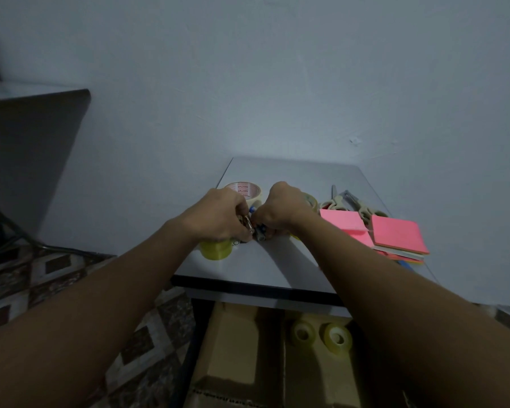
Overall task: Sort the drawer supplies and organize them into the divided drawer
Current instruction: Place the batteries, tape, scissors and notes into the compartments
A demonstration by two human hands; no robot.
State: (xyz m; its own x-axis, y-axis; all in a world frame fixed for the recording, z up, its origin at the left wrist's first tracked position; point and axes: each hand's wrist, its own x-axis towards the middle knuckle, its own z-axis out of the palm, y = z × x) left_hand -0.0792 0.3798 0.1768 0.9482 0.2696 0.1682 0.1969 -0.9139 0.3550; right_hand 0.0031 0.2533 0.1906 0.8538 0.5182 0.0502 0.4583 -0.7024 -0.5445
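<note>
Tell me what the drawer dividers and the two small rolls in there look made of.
Drawer dividers: brown cardboard by the look, matte, with raw cut edges. Left roll and right roll: probably clear plastic tape, glossy, yellowish and see-through; the dim light leaves that open.

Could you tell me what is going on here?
A person is sorting desk supplies. The left hand and right hand both pinch small metal pieces, too small to identify, at the middle of the table. A white tape roll, a yellow tape roll, scissors and pink sticky notes lie around them. Two clear tape rolls sit in the divided drawer below.
</note>
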